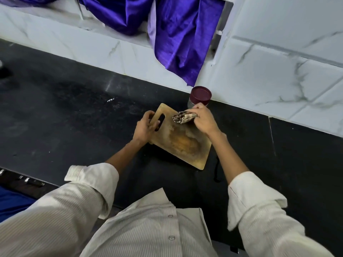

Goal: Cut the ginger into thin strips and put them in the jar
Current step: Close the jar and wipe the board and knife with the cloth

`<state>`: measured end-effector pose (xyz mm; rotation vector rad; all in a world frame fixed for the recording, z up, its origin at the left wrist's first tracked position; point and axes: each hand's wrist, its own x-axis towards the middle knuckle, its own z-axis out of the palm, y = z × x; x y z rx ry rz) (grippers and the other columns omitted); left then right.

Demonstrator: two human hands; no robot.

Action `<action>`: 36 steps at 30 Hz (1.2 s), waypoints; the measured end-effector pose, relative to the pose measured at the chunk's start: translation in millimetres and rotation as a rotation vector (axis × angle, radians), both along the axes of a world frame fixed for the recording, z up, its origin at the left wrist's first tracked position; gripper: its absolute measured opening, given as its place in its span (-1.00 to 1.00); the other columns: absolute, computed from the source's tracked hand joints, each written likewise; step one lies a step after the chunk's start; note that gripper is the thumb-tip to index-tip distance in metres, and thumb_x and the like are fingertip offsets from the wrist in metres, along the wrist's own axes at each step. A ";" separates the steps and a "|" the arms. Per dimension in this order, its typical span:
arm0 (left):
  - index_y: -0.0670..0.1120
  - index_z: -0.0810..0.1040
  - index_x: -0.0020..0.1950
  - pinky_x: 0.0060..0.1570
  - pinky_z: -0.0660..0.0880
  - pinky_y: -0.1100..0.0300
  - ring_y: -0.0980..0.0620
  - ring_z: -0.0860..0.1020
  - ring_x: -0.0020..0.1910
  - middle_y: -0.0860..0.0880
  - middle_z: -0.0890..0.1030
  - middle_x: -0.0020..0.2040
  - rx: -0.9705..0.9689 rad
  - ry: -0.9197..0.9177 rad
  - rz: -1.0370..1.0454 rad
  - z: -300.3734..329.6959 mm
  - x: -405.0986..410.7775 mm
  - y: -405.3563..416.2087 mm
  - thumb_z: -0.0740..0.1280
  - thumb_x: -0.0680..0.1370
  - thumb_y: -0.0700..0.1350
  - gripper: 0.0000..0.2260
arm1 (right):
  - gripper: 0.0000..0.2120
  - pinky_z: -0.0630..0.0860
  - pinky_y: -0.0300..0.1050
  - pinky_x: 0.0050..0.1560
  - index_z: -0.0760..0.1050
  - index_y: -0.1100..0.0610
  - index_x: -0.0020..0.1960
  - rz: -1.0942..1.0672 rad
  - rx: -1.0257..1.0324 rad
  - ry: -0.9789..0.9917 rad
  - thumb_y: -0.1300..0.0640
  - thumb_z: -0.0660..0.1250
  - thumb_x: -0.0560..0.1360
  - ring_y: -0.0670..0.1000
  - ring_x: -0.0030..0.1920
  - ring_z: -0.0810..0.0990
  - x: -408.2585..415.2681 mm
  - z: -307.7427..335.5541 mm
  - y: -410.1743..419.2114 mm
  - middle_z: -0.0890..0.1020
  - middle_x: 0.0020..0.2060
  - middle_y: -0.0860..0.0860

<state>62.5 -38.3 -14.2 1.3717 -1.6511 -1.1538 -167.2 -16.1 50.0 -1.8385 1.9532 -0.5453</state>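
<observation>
At frame centre, the wooden cutting board point(181, 140) is gripped at its handle by the left hand point(146, 127); a checked cloth point(183, 117) is clenched in the right hand point(203, 120) beside the lidded jar point(200, 96).

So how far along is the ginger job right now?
No ginger shows on the board, and the jar has its lid on, so cutting and filling look done. The left hand grips the board's handle while the right hand wipes with a cloth. Only cleanup seems left.
</observation>
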 end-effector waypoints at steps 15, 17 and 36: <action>0.01 0.51 0.17 -0.23 0.61 -0.01 0.06 0.63 -0.17 0.01 0.64 -0.15 -0.176 0.042 0.185 12.4 59.8 -23.4 0.29 0.59 -0.08 -0.83 | -0.45 0.49 -0.01 0.23 0.68 0.09 0.15 0.153 0.048 0.005 0.51 0.14 0.38 0.07 0.18 0.62 -2.0 -13.9 45.2 0.68 0.14 0.06; 0.02 0.50 0.19 -0.28 0.61 -0.02 0.07 0.64 -0.18 0.02 0.64 -0.14 -0.176 0.053 0.183 15.2 57.7 -24.5 0.30 0.58 -0.08 -0.82 | -0.44 0.50 0.02 0.17 0.67 0.07 0.16 0.105 -0.052 -0.003 0.50 0.15 0.38 0.07 0.15 0.60 -0.8 2.5 23.5 0.68 0.13 0.06; -0.14 0.47 0.27 -0.05 0.52 0.25 0.07 0.59 -0.03 -0.07 0.59 0.11 0.073 0.190 0.566 -36.5 66.6 -31.9 0.33 0.57 -0.12 -0.71 | -0.45 0.49 0.05 0.23 0.62 0.02 0.26 0.059 0.170 0.087 0.43 0.14 0.45 0.08 0.24 0.57 16.9 -30.8 48.6 0.64 0.23 0.01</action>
